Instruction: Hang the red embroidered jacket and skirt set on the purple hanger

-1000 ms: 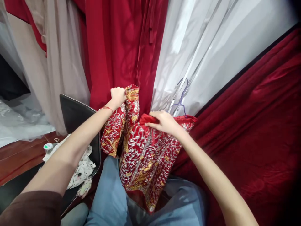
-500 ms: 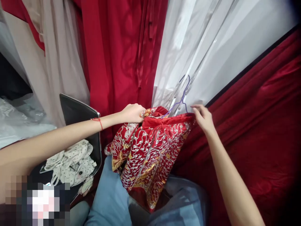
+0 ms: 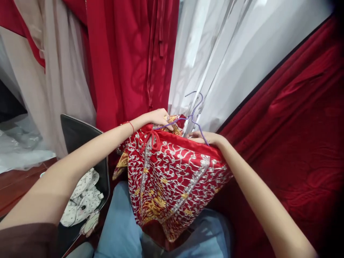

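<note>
A red garment (image 3: 172, 179) embroidered in silver and gold hangs spread over my knees, its red waistband stretched across the top. A purple wire hanger (image 3: 194, 111) pokes up behind that waistband. My left hand (image 3: 158, 117) grips the garment's upper left edge where the hanger's arm runs. My right hand (image 3: 208, 138) holds the waistband's right end beside the hanger's other arm. A red string bracelet circles my left wrist.
Hanging clothes fill the back: a plain red robe (image 3: 129, 64), a white plastic-covered gown (image 3: 228, 53), a dark red velvet drape (image 3: 295, 125), a beige dress (image 3: 53, 82). A black chair (image 3: 80, 134) at left holds a white spotted cloth (image 3: 80, 200). My blue-jeaned legs (image 3: 120, 222) are below.
The garment has been raised and spread flat between both hands. My right hand moved left onto the waistband; the hanger has risen into fuller view.
</note>
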Demonstrator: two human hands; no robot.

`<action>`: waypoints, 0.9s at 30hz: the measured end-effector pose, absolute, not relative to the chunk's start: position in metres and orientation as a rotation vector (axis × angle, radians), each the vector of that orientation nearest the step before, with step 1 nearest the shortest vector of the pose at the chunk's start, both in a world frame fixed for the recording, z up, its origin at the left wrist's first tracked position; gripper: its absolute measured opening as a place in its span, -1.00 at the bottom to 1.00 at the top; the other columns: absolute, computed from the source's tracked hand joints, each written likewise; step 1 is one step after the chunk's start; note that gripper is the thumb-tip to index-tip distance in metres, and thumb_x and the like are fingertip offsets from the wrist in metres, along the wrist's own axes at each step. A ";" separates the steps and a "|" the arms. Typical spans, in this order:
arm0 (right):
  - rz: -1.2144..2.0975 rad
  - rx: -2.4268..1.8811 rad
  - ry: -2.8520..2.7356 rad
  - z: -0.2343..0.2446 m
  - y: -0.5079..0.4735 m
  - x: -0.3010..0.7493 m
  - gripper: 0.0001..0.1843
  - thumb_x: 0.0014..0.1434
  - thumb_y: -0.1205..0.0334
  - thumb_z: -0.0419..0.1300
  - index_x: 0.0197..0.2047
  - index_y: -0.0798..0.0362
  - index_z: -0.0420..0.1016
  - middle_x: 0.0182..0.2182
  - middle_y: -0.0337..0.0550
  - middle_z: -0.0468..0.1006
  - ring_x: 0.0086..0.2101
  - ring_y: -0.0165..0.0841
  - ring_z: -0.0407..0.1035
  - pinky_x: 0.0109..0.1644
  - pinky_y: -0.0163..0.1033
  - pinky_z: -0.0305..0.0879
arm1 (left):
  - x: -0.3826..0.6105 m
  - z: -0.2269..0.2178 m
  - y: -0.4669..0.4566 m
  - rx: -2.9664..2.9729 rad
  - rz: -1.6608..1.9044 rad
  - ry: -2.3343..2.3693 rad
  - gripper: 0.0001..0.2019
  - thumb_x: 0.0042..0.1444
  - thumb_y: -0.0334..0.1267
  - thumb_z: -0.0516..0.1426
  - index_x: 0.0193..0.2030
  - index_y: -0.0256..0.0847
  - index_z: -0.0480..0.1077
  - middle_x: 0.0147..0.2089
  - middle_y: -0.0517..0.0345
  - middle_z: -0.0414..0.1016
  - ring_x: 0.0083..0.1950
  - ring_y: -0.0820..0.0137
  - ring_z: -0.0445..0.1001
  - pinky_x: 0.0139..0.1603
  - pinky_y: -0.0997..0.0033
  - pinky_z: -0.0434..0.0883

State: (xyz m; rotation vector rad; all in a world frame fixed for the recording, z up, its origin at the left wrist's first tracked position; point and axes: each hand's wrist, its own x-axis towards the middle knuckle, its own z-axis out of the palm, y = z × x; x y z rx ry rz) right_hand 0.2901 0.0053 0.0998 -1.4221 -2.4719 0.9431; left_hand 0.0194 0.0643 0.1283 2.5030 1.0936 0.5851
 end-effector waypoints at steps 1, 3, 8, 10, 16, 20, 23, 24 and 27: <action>0.941 -1.446 -2.451 0.096 0.008 0.289 -0.36 -0.09 -0.31 0.28 -0.19 0.10 0.61 -0.26 -0.10 0.65 -0.22 -0.19 0.50 -0.07 -0.20 0.40 | 0.024 0.125 0.064 2.465 0.555 1.050 -0.57 -0.36 0.11 0.40 -0.61 -0.25 0.48 -0.62 0.26 0.33 -0.55 0.49 0.23 -0.46 0.40 0.17; 0.977 -1.504 -2.371 0.088 0.014 0.289 -0.40 -0.08 -0.28 0.27 -0.19 0.07 0.61 -0.24 -0.09 0.65 -0.22 -0.18 0.50 -0.08 -0.17 0.41 | 0.029 0.119 0.063 2.374 0.521 0.989 -0.59 -0.38 0.10 0.42 -0.55 -0.22 0.55 -0.57 0.22 0.43 -0.53 0.46 0.29 -0.46 0.39 0.22; 1.169 -1.490 -2.253 0.070 0.027 0.289 -0.54 -0.05 -0.13 0.25 -0.21 0.05 0.59 -0.21 -0.10 0.65 -0.18 -0.22 0.52 -0.02 -0.13 0.43 | 0.029 0.113 0.060 2.229 0.496 0.877 -0.61 -0.32 0.09 0.42 -0.40 -0.14 0.63 -0.39 0.11 0.59 -0.43 0.38 0.43 -0.40 0.35 0.34; 1.215 -1.446 -2.225 0.066 0.032 0.289 -0.62 -0.05 -0.04 0.26 -0.24 0.05 0.57 -0.25 -0.09 0.65 -0.19 -0.22 0.52 -0.02 -0.12 0.44 | 0.030 0.112 0.059 2.206 0.496 0.877 -0.61 -0.27 0.12 0.40 -0.48 -0.17 0.58 -0.43 0.09 0.55 -0.47 0.40 0.39 -0.44 0.35 0.31; 1.261 -1.334 -2.181 0.066 0.023 0.284 -0.76 -0.08 0.19 0.24 -0.28 0.02 0.52 -0.19 -0.09 0.65 -0.15 -0.26 0.51 0.04 -0.21 0.40 | 0.034 0.109 0.056 2.238 0.470 0.861 -0.52 -0.19 0.17 0.36 -0.65 -0.21 0.36 -0.59 0.21 0.29 -0.56 0.51 0.17 -0.47 0.37 0.17; 1.420 -1.280 -2.163 0.071 0.012 0.281 -0.76 -0.06 0.25 0.20 -0.25 0.05 0.53 -0.21 -0.08 0.66 -0.23 -0.29 0.52 -0.05 -0.25 0.43 | 0.033 0.107 0.056 2.265 0.518 0.914 -0.53 -0.19 0.16 0.35 -0.64 -0.21 0.36 -0.60 0.25 0.23 -0.55 0.51 0.16 -0.44 0.38 0.14; 1.417 -1.299 -2.140 0.070 0.010 0.284 -0.75 -0.03 0.25 0.18 -0.24 0.05 0.55 -0.28 -0.09 0.66 -0.29 -0.29 0.53 -0.09 -0.23 0.45 | 0.029 0.106 0.056 2.478 0.584 1.152 -0.54 -0.21 0.21 0.31 -0.56 -0.21 0.46 -0.57 0.18 0.35 -0.48 0.40 0.34 -0.38 0.37 0.19; 1.403 -1.305 -2.140 0.070 0.010 0.285 -0.74 -0.02 0.23 0.19 -0.22 0.05 0.56 -0.29 -0.10 0.67 -0.29 -0.28 0.54 -0.08 -0.22 0.46 | 0.027 0.105 0.056 2.592 0.589 1.264 -0.53 -0.21 0.24 0.30 -0.52 -0.21 0.50 -0.53 0.13 0.42 -0.43 0.33 0.41 -0.35 0.36 0.21; 1.281 -1.333 -2.169 0.068 0.011 0.289 -0.70 0.02 0.15 0.24 -0.15 0.05 0.57 -0.26 -0.11 0.67 -0.24 -0.26 0.55 -0.01 -0.16 0.46 | 0.023 0.105 0.053 2.876 0.504 1.573 -0.45 -0.19 0.30 0.23 -0.38 -0.23 0.59 -0.39 -0.07 0.56 -0.24 0.11 0.55 -0.24 0.32 0.28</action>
